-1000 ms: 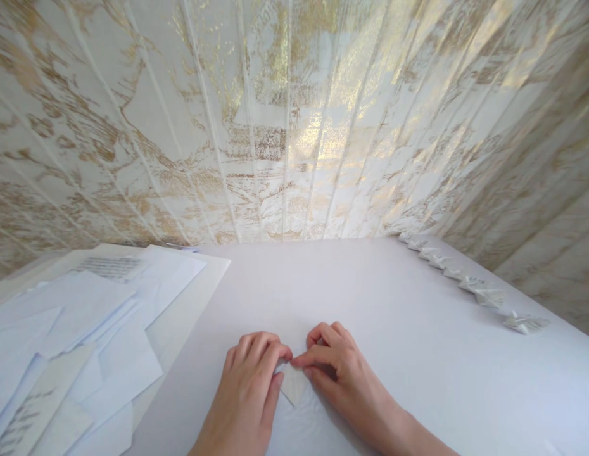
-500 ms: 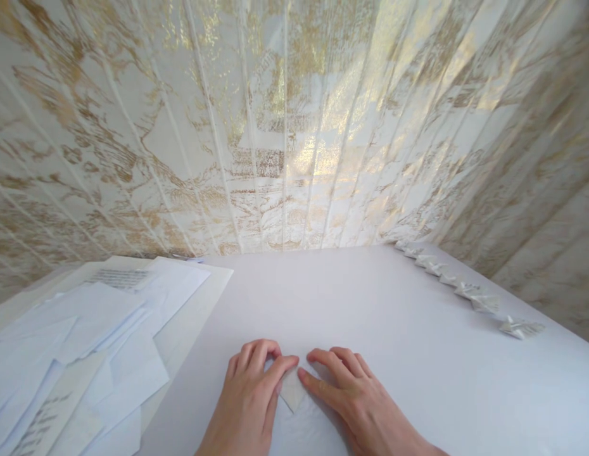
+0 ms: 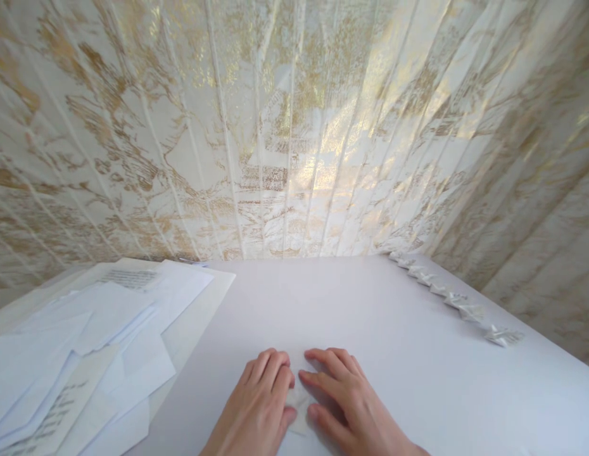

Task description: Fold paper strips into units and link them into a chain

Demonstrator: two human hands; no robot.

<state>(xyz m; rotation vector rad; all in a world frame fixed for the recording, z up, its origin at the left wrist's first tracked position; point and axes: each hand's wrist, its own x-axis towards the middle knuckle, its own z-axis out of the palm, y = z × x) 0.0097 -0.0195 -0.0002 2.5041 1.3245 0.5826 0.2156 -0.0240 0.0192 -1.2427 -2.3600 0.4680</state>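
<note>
A small folded piece of white paper [image 3: 300, 400] lies on the table between my hands, with creases faintly visible and its edges partly covered by fingers. My left hand [image 3: 259, 402] has its fingers curled against the paper's left side, with the thumb near the lower left edge. From the right, my right hand [image 3: 349, 399] grips the other side, its thumb at the lower right edge and its index finger at the upper right. How many layers the paper has, I cannot tell.
Loose sheets of paper [image 3: 118, 373], some printed, overlap in a pile on the left. A row of several small folded paper pieces [image 3: 470, 311] runs along the right side of the white table [image 3: 285, 304]. A gold-patterned curtain [image 3: 285, 145] hangs behind.
The left thumb and fingers have shifted down the paper. The right thumb now shows lower, apart from the index finger. The paper's pointed lower tip has given way to a wider shape.
</note>
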